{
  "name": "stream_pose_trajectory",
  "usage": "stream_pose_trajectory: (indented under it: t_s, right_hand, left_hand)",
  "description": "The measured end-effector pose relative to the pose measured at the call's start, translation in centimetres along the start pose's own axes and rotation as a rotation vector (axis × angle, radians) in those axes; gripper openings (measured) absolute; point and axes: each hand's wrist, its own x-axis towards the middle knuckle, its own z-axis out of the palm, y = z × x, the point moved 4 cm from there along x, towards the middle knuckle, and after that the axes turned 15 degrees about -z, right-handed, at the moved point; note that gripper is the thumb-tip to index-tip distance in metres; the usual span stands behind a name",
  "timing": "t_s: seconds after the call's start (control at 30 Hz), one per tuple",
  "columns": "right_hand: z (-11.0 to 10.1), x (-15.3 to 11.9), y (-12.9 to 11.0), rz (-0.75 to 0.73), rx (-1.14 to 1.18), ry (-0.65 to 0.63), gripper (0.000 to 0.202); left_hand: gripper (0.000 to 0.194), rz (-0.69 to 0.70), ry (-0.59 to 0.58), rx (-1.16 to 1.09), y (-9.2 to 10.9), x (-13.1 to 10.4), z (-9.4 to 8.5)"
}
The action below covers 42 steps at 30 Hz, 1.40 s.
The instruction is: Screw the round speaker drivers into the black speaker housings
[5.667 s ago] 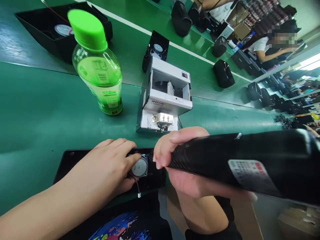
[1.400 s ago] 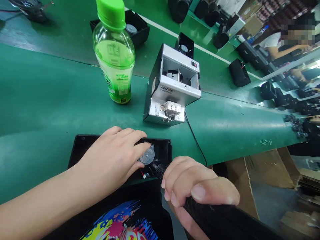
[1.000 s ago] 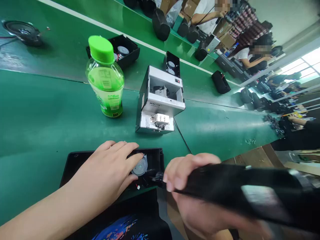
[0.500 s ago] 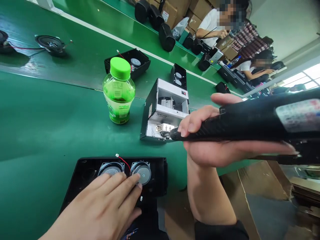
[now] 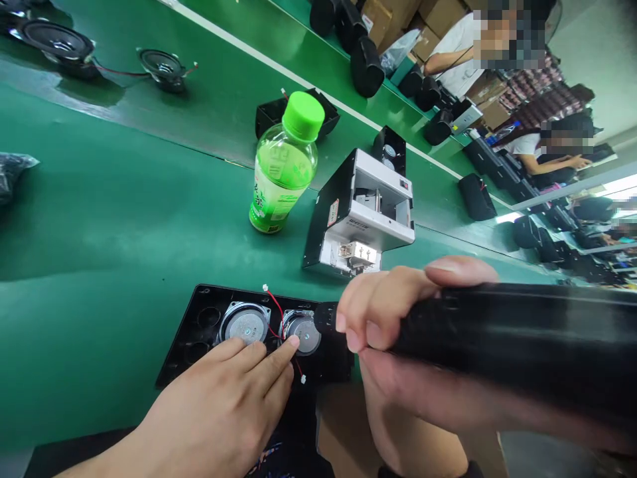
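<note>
My left hand (image 5: 226,395) lies flat over a black speaker panel (image 5: 192,318), fingers stretched out, a fingertip on the right speaker (image 5: 304,335). The left speaker (image 5: 246,324) shows just beyond its knuckles. A red wire (image 5: 276,302) with a white plug rises between the two speakers. My right hand (image 5: 393,312) is wrapped round a black electric screwdriver (image 5: 522,332), held almost level. Its nose reaches the upper right corner of the right speaker; the bit's tip is too small to make out. Beyond it stands a silver and black screw feeder (image 5: 381,222).
A green-capped bottle (image 5: 283,169) stands left of the feeder. Loose speakers (image 5: 162,65) lie at the far left, with a dark plastic bag (image 5: 14,174) nearer. Other black housings (image 5: 391,147) sit behind. Two people work across the bench (image 5: 149,199).
My right hand has brought the screwdriver from the feeder down to the right speaker. The view has shifted left; my left hand still rests on the speakers.
</note>
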Motion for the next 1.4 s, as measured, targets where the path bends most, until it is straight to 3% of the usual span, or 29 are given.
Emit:
stream_pose_trajectory:
  t_s: [0.07,0.2,0.77,1.0,1.13,1.27,1.33,1.4]
  right_hand:
    - [0.7,0.3,1.0,-0.026,0.039,0.022,0.066]
    - [0.5,0.9,2.0,0.057,0.057,-0.018,0.061]
    - [-0.3,0.9,3.0,0.087,0.129,-0.019,0.06]
    - [-0.3,0.3,2.8,0.066,0.089,-0.043,0.061]
    - [0.5,-0.6,2.4,0.018,0.05,-0.033,0.041]
    - [1.2,-1.4,2.8,0.051,0.04,-0.121,0.021]
    - [1.0,-1.6,3.4,0.061,0.053,-0.13,0.031]
    - [0.7,-1.8,4.2,0.08,0.031,-0.143,0.054]
  left_hand:
    - [0.049,0.002,-0.006,-0.006,0.0,0.1,0.0]
    - [0.05,-0.014,-0.005,-0.015,-0.1,0.4,-0.1]
    - [0.054,-0.046,0.01,-0.045,-0.1,0.0,0.0]
    - [0.042,-0.05,-0.013,-0.063,-0.2,-1.2,0.9]
    - [0.043,-0.043,-0.011,-0.053,0.0,-1.3,1.3]
    - [0.05,-0.027,-0.002,-0.007,-0.1,-0.2,0.5]
    - [0.05,-0.015,-0.015,0.004,-0.3,0.2,0.1]
    - [0.049,-0.01,-0.029,0.004,-0.4,0.5,-0.2]
